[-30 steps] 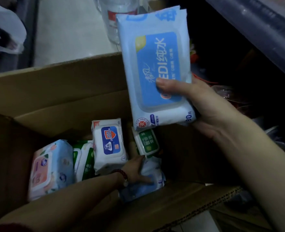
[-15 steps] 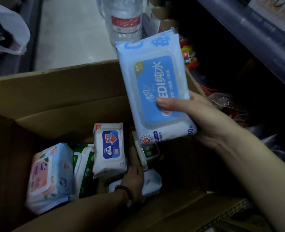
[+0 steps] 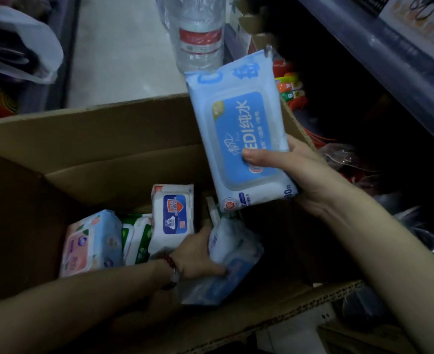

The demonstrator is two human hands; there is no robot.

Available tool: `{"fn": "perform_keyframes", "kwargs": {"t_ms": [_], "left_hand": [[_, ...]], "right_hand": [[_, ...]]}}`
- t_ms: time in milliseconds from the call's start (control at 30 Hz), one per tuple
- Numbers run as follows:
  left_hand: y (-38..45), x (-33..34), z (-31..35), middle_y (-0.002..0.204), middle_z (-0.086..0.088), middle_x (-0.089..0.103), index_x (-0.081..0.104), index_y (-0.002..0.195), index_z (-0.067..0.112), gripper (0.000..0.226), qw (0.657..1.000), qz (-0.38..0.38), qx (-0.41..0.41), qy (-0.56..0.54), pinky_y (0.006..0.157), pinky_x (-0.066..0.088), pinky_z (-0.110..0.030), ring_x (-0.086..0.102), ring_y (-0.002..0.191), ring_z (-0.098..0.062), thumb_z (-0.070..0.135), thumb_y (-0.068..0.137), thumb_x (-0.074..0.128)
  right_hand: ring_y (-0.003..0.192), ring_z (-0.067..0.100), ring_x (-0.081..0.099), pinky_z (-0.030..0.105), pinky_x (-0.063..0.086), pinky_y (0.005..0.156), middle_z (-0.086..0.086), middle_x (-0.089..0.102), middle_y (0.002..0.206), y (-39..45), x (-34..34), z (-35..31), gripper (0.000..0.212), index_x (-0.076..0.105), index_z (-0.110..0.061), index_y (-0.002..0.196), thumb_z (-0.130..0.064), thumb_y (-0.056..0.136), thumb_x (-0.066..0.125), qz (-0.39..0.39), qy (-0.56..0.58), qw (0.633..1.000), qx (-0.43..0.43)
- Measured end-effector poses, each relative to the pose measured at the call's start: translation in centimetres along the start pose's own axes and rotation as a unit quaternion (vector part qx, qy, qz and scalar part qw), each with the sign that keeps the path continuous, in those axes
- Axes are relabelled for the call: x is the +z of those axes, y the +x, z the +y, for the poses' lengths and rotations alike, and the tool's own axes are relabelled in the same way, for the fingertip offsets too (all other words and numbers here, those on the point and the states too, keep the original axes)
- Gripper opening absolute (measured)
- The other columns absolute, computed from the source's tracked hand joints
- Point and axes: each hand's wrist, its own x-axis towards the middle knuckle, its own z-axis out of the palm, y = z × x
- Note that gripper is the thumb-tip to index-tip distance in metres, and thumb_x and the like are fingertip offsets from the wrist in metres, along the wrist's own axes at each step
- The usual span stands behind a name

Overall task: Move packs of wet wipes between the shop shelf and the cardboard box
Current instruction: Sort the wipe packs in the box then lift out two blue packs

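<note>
Gripping an upright blue pack point(image 3: 240, 134), right hand point(image 3: 307, 175); left hand point(image 3: 198, 259) clutches a tilted pack point(image 3: 232, 261) in the box point(image 3: 108, 134).

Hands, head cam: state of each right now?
Left hand: grips a pale blue wipes pack down in the cardboard box.
Right hand: holds the big blue wipes pack above the box.

A green pack point(image 3: 214, 210) in the box point(image 3: 113, 139) shows only a sliver behind the large blue pack point(image 3: 238, 129). The left hand point(image 3: 195, 254) covers part of a blurred pale pack point(image 3: 232, 261). The bottle point(image 3: 198, 29) is cut off at the top edge; goods under the shelf point(image 3: 379, 54) are lost in shadow.
</note>
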Motion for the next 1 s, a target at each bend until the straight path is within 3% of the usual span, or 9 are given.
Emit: {"fn": "perform_keyframes", "kwargs": {"t_ms": [67, 167, 267, 433, 567, 700, 767, 867, 1000], "left_hand": [[-1.3, -2.0, 1.0, 0.117, 0.008, 0.057, 0.044, 0.124, 0.022, 0.075, 0.998, 0.026, -0.026, -0.050, 0.092, 0.046, -0.026, 0.056, 0.107, -0.011, 0.045, 0.064, 0.083], [-3.8, -5.4, 2.2, 0.115, 0.006, 0.062, 0.049, 0.120, 0.026, 0.070, 0.979, 0.092, -0.083, -0.162, 0.094, 0.049, -0.034, 0.060, 0.104, -0.014, 0.047, 0.061, 0.082], [-7.2, -9.0, 3.4, 0.111, 0.001, 0.069, 0.057, 0.115, 0.020, 0.060, 0.920, 0.139, -0.136, -0.340, 0.093, 0.053, -0.039, 0.067, 0.099, -0.019, 0.034, 0.063, 0.083], [-14.7, -15.0, 6.2, 0.103, -0.012, 0.073, 0.063, 0.110, 0.011, 0.035, 0.812, 0.211, -0.181, -0.513, 0.084, 0.056, -0.045, 0.072, 0.088, -0.027, 0.018, 0.077, 0.074], [-21.1, -19.6, 10.1, 0.103, -0.014, 0.073, 0.064, 0.109, 0.008, 0.032, 0.752, 0.234, -0.189, -0.586, 0.084, 0.057, -0.044, 0.071, 0.090, -0.028, 0.022, 0.081, 0.071], [-28.0, -24.1, 14.7, 0.112, -0.016, 0.070, 0.062, 0.119, 0.006, 0.044, 0.692, 0.233, -0.177, -0.660, 0.095, 0.050, -0.049, 0.068, 0.102, -0.032, 0.027, 0.081, 0.069], [-31.5, -26.4, 17.2, 0.109, -0.016, 0.071, 0.063, 0.117, 0.007, 0.040, 0.675, 0.247, -0.164, -0.675, 0.088, 0.055, -0.044, 0.070, 0.097, -0.030, 0.027, 0.083, 0.067], [-37.3, -29.6, 20.8, 0.106, -0.017, 0.072, 0.063, 0.113, 0.005, 0.034, 0.665, 0.264, -0.128, -0.687, 0.069, 0.060, -0.036, 0.073, 0.088, -0.027, 0.024, 0.084, 0.065], [-45.1, -32.6, 24.0, 0.110, -0.019, 0.070, 0.062, 0.118, 0.004, 0.057, 0.656, 0.290, -0.113, -0.688, 0.090, 0.054, -0.048, 0.068, 0.102, -0.034, 0.029, 0.068, 0.072]], "right_hand": [[0.083, 0.021, 0.073, 0.032, 0.059, 0.069, 0.010, 0.075, 0.100, -0.2, 0.4, 0.2, 0.055, 0.063, -0.002, 0.117, -0.007, 0.064, 0.079, 0.001, 0.008, 1.000, 0.013], [0.072, 0.015, 0.072, 0.027, 0.058, 0.061, 0.004, 0.076, 0.087, -0.4, 1.7, -0.2, 0.048, 0.064, -0.005, 0.112, -0.009, 0.065, 0.073, 0.004, 0.032, 0.999, 0.039], [0.070, 0.014, 0.072, 0.027, 0.059, 0.060, 0.003, 0.076, 0.084, -0.9, 3.6, -1.8, 0.048, 0.065, -0.006, 0.107, -0.014, 0.060, 0.073, 0.014, 0.061, 0.996, 0.061], [0.085, 0.020, 0.072, 0.037, 0.058, 0.082, 0.006, 0.075, 0.099, -3.6, 6.7, -7.7, 0.040, 0.068, -0.011, 0.108, -0.017, 0.068, 0.070, 0.028, 0.075, 0.993, 0.086], [0.089, 0.024, 0.073, 0.038, 0.061, 0.075, 0.012, 0.074, 0.106, -7.6, 9.5, -14.5, 0.071, 0.072, -0.013, 0.104, -0.035, 0.040, 0.094, 0.014, 0.050, 0.990, 0.130], [0.086, 0.026, 0.074, 0.036, 0.060, 0.066, 0.015, 0.074, 0.106, -11.8, 12.9, -21.7, 0.098, 0.067, -0.006, 0.113, -0.038, 0.025, 0.097, -0.009, 0.010, 0.985, 0.173], [0.090, 0.029, 0.073, 0.039, 0.060, 0.072, 0.018, 0.072, 0.110, -13.6, 14.9, -24.8, 0.095, 0.065, -0.005, 0.118, -0.035, 0.034, 0.097, -0.022, -0.013, 0.981, 0.194], [0.099, 0.035, 0.070, 0.044, 0.060, 0.080, 0.019, 0.071, 0.112, -16.2, 18.2, -29.2, 0.068, 0.062, -0.003, 0.123, -0.022, 0.061, 0.082, -0.042, -0.032, 0.977, 0.207], [0.086, 0.031, 0.073, 0.039, 0.061, 0.067, 0.019, 0.073, 0.106, -19.3, 23.1, -34.3, 0.060, 0.061, -0.001, 0.121, -0.013, 0.066, 0.080, -0.085, -0.056, 0.974, 0.205]]}}
